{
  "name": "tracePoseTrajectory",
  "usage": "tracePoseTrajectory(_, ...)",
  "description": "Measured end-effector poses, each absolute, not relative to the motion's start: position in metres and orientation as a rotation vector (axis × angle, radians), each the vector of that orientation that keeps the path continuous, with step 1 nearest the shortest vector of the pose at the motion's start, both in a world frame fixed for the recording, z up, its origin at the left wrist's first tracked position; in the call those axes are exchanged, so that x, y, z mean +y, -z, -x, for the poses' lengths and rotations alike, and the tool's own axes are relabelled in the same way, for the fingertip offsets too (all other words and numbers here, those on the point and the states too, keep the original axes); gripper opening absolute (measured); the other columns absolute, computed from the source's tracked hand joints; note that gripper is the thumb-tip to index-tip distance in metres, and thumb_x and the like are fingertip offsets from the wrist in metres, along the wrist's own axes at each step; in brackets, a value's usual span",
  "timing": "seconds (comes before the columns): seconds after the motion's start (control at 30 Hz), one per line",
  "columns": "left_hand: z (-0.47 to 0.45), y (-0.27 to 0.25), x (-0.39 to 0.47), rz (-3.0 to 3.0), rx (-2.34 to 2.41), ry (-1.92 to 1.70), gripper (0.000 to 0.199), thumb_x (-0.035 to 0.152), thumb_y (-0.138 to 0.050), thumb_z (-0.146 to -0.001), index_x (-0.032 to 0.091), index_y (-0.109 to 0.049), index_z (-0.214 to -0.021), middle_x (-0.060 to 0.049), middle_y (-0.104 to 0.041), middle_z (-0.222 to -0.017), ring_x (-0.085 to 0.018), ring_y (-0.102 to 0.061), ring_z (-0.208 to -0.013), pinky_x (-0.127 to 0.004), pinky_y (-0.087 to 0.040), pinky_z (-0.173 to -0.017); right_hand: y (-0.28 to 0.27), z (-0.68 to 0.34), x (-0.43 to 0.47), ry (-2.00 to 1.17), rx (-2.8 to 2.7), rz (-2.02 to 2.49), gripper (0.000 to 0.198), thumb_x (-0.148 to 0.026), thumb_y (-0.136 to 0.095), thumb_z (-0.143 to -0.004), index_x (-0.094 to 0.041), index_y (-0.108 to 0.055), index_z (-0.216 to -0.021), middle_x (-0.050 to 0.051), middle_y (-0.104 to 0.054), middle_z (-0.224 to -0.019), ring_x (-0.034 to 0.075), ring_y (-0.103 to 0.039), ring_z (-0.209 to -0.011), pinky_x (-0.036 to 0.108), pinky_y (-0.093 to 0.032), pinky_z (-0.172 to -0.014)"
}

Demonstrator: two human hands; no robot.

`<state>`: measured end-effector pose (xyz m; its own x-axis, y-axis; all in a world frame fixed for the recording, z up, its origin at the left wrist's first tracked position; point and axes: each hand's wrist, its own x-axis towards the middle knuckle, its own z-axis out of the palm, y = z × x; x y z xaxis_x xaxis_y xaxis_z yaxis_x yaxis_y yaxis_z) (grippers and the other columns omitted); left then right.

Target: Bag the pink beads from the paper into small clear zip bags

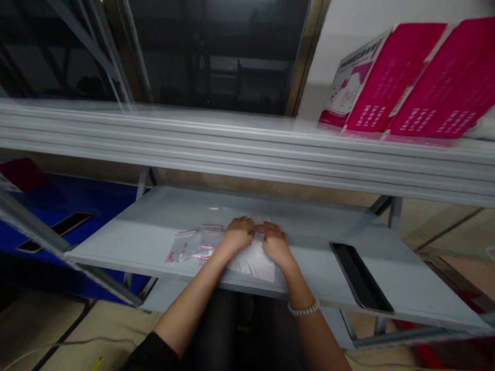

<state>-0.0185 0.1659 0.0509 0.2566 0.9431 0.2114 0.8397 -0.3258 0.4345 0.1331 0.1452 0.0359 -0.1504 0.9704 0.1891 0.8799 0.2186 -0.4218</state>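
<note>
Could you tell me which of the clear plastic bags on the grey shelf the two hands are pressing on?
The white-filled bag at the shelf's front edge, under the left hand and right hand; the red-striped bags lie untouched to its left.

Two pink boxes [410,77] on the upper shelf [232,149], black tray [359,278], blue surface [77,206] at left

Grey metal rack [247,149] across view, lower shelf [162,216] pale grey. Dark window [201,51] behind, brass-toned frame [303,56]. White wall [348,31] at right. Pink boxes [410,77] on upper shelf. Beige floor [46,324] with cables [65,342]. Blue surface [58,206] at left. Dim light.
</note>
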Motion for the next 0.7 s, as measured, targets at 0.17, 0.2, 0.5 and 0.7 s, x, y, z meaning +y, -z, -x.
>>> tracePoseTrajectory(0.17,0.007,-0.041,0.172,-2.234,1.751,-0.545,0.026,0.032,-0.06,-0.093,0.016,-0.062,-0.113,-0.009,-0.064,-0.119,-0.023,-0.063,-0.105,-0.045,-0.052,-0.091,-0.039,-0.129,0.133,-0.329,-2.182,1.763,0.062,0.003,-0.041,-0.076,-0.022,-0.061,-0.128,0.012,-0.051,-0.144,0.031,-0.037,-0.139,0.054,-0.031,-0.108)
tracePoseTrajectory(0.2,0.008,-0.04,0.171,-2.225,1.77,-0.551,0.026,0.032,-0.06,-0.093,0.016,-0.062,-0.114,-0.009,-0.063,-0.121,-0.024,-0.062,-0.107,-0.046,-0.052,-0.092,-0.04,-0.13,0.132,-0.335,-2.187,1.768,0.062,0.003,-0.041,-0.076,-0.022,-0.061,-0.129,0.012,-0.05,-0.145,0.031,-0.036,-0.139,0.055,-0.03,-0.108)
tracePoseTrajectory(0.5,0.009,-0.036,0.169,-2.168,1.802,-0.697,0.027,0.031,-0.061,-0.092,0.016,-0.062,-0.115,-0.01,-0.06,-0.126,-0.026,-0.056,-0.118,-0.05,-0.047,-0.098,-0.04,-0.134,0.133,-0.354,-2.157,1.779,0.055,0.0,-0.039,-0.083,-0.02,-0.059,-0.13,0.012,-0.05,-0.146,0.029,-0.032,-0.142,0.058,-0.025,-0.111)
tracePoseTrajectory(0.7,0.007,-0.031,0.165,-2.11,1.76,-0.794,0.024,0.031,-0.064,-0.09,0.015,-0.065,-0.108,-0.011,-0.059,-0.128,-0.027,-0.055,-0.119,-0.049,-0.047,-0.098,-0.038,-0.134,0.131,-0.337,-2.147,1.78,0.055,0.001,-0.04,-0.082,-0.018,-0.059,-0.13,0.012,-0.051,-0.144,0.029,-0.037,-0.139,0.059,-0.026,-0.11)
